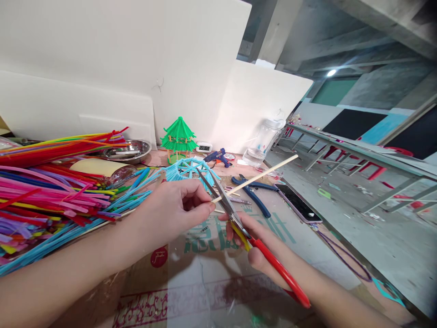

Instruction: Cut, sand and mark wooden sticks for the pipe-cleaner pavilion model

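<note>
My left hand (184, 205) pinches one end of a thin wooden stick (262, 174), which slants up to the right. In my right hand (262, 246) is a pair of scissors (235, 218) with red and yellow handles, blades pointing up and apart. The stick passes across the blades close to my left fingertips; whether they touch it I cannot tell. Just behind my hands sits a light-blue pipe-cleaner frame (177, 168) with spokes. Farther back stands a small green-roofed pavilion (179, 141) on wooden posts.
Bundles of pipe cleaners (51, 196) fill the left side, near a metal bowl (133, 150). Blue pliers (254, 193), a glue gun (220, 157) and a phone (297, 202) lie to the right. A plastic jar (264, 141) stands by white boards (191, 68).
</note>
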{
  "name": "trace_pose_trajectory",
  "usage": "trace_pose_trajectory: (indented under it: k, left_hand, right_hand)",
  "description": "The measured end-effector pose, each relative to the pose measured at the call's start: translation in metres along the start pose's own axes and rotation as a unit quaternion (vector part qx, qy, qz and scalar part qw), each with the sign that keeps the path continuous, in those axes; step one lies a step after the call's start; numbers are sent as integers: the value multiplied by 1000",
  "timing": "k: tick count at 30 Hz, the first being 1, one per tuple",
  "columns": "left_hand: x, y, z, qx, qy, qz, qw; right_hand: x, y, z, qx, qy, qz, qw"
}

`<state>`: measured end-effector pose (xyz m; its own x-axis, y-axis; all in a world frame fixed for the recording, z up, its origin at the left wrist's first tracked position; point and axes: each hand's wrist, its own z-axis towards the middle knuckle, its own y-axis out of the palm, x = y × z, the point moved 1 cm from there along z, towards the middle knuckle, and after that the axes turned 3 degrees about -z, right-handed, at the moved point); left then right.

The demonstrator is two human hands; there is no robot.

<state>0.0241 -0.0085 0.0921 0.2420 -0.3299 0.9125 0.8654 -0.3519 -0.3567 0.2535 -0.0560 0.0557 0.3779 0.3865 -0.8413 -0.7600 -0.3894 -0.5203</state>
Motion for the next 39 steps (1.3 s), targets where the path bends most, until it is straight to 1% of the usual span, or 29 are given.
trace_pose_trajectory:
  k: [9,18,23,32,39]
  left_hand:
    - [2,0,-1,4,7,-1,1000]
    - [3,1,0,1,-3,-3,1000]
    - [5,1,-1,1,-8,-13,1000]
    - [4,0,0,0,-12,-13,1000]
    - [6,3,0,13,-6,-12,1000]
  right_hand:
    - [2,0,-1,-3,-6,6,1000]
    - [4,-1,-2,-8,4,2,1000]
    - [6,0,-3,0,-3,13,1000]
    - [4,-1,-4,-8,6,12,1000]
    - [3,-1,-2,-7,13,7,1000]
